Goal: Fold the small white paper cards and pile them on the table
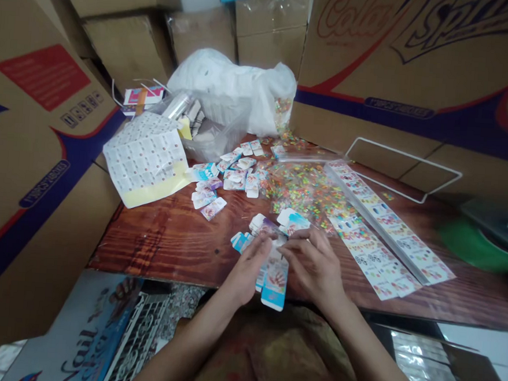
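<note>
My left hand (pixel 249 265) and my right hand (pixel 316 264) meet at the near edge of a brown wooden table (pixel 167 242). Together they pinch a small printed card pack (pixel 275 282) with a blue lower edge and a picture of fingernails. The pack hangs partly over the table's edge. Just beyond my fingers lies a small pile of similar flat packs (pixel 273 224). A clear bag of tiny multicoloured pieces (pixel 306 191) lies behind that pile.
Long strips of printed nail cards (pixel 385 234) run along the right. More loose packs (pixel 229 177), a folded sheet of stickers (pixel 145 157) and a white plastic bag (pixel 230 87) lie farther back. Large cardboard cartons (pixel 419 68) surround the table. A green object (pixel 476 246) sits at right.
</note>
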Tool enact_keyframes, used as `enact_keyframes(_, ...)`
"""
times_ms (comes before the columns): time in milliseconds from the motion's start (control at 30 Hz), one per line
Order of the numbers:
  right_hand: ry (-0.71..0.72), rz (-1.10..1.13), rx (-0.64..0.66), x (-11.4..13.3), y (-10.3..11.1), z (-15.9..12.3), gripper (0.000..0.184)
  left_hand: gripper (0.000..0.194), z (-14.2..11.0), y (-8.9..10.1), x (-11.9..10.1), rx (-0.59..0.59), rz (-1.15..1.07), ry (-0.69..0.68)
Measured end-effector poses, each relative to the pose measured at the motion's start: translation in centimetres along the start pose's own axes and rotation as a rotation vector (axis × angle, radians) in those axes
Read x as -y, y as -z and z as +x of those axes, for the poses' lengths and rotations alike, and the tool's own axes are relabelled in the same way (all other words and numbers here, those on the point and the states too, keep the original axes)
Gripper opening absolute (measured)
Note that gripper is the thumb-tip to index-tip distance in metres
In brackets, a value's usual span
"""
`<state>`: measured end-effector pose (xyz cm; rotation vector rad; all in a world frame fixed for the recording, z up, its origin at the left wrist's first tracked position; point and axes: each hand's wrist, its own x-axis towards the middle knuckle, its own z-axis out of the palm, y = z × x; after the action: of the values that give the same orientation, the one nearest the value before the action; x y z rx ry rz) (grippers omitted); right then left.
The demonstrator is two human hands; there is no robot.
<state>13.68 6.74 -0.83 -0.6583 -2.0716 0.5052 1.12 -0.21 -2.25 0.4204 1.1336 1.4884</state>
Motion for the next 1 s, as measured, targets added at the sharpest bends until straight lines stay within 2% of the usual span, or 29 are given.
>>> enact_keyframes(100,-0.131,0.058,-0.007,0.5,-0.5,-0.8,0.012,0.048,-0.1,-0.2,-0.2,-0.049,-0.101,0.04)
enact_keyframes(200,-0.379,0.247,0.002,1.0,-1.5,-2.0,0.036,0.048,0.2,-0.3,-0.7,-0.238,-0.144,-0.182)
enact_keyframes(267,-0.519,0.46,0.083,1.2,-2.1,-2.6,0.047,0.05,0.3,-0.2,-1.2,-0.301,-0.159,-0.289)
enact_keyframes(367,-0.637,0.722,0.155,1.0,-2.6,-2.6,0.035,0.054,0.2,-0.2,-1.7,-0.285,-0.193,-0.287)
enact_keyframes(467,-0.733,0.84,0.096,0.5,-2.2,-2.2,0.029,0.051,-0.1,-0.1,-1.8,-0.247,-0.177,-0.213)
enact_keyframes(533,-0.752,0.836,0.044,0.2,-1.7,-1.9,0.027,0.046,-0.3,0.0,-1.9,-0.222,-0.138,-0.144)
enact_keyframes(600,-0.675,0.715,-0.053,-0.2,-1.2,-1.9,0.02,0.045,-0.4,0.2,-2.2,-0.175,-0.102,-0.043)
enact_keyframes(667,-0.476,0.502,-0.12,-0.6,-0.7,-2.2,0.013,0.053,-0.5,0.3,-2.6,-0.097,-0.095,0.087)
enact_keyframes(767,-0.089,0.153,-0.102,-1.2,-0.1,-2.7,0.024,0.054,-0.7,0.6,-3.0,0.029,-0.083,0.24)
enact_keyframes(833,0.082,-0.003,-0.07,-1.4,0.1,-3.0,0.031,0.049,-0.8,0.6,-2.8,0.019,-0.038,0.221)
enact_keyframes(900,0.115,-0.035,-0.065,-1.3,0.3,-3.1,0.034,0.047,-1.0,0.6,-2.5,-0.043,0.001,0.143)
enact_keyframes(1000,-0.046,0.053,-0.145,-0.5,0.6,-2.8,0.035,0.044,-1.1,0.6,-1.8,-0.089,0.052,0.063)
